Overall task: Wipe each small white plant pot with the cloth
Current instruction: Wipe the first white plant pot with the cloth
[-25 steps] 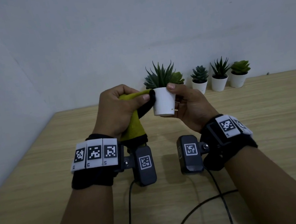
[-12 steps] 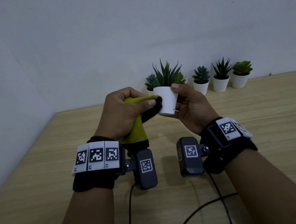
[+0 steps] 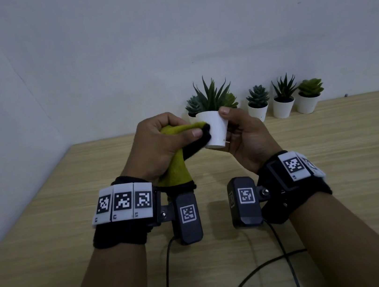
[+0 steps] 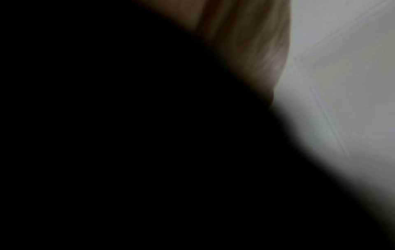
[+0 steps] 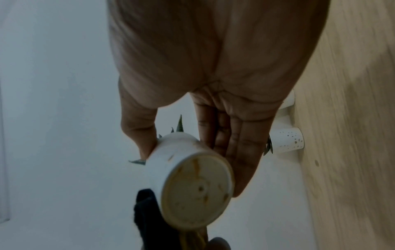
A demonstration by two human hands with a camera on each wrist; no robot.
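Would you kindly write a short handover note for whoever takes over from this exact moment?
Left hand grips the cloth and presses it to the side of the held pot.
Right hand holds that pot off the table, tilted.
Four more pots stand along the wall, one half hidden behind the held one, three to its right.
Done: wiping of this pot is under way.
Left: finish it, set it down, wipe the others; which are already clean cannot be told.

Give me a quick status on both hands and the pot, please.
Left hand grips yellow-green cloth, pressed on small white plant pot. Right hand holds that pot off the wooden table. Nothing in the way.
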